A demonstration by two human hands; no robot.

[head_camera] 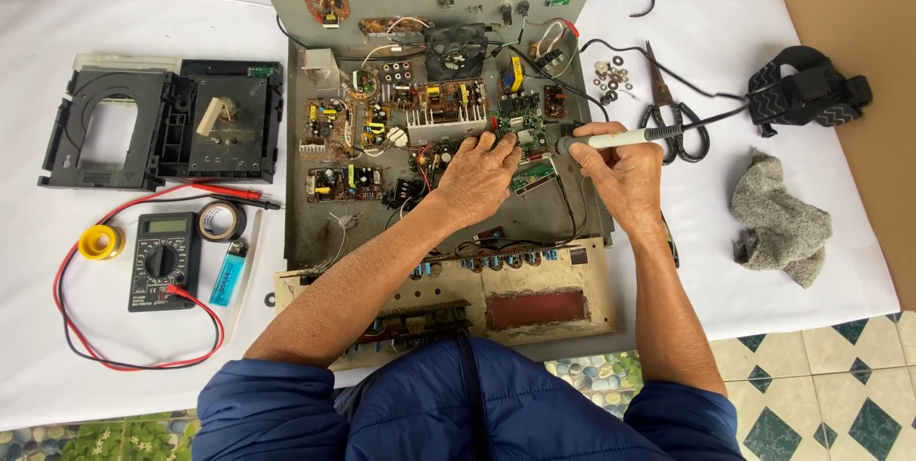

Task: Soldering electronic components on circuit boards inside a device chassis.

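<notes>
An opened grey metal electronics chassis (329, 232) lies on a white-covered table, filled with several circuit boards. My left hand (477, 178) rests palm down on the boards near the middle, fingertips touching a small green board (523, 127). My right hand (620, 170) grips a soldering iron (615, 139) with a pale handle, its dark tip pointing left toward the green board beside my left fingertips. The iron's black cord runs off to the right.
Left of the chassis sit a black disc-drive mechanism (162, 122), a multimeter (164, 259) with red leads, a black tape roll (221, 220), a yellow spool (100, 241) and a blue lighter (229, 272). To the right: scissors (673, 122), headlamp strap (811, 89), grey rag (778, 218), loose washers (615, 79).
</notes>
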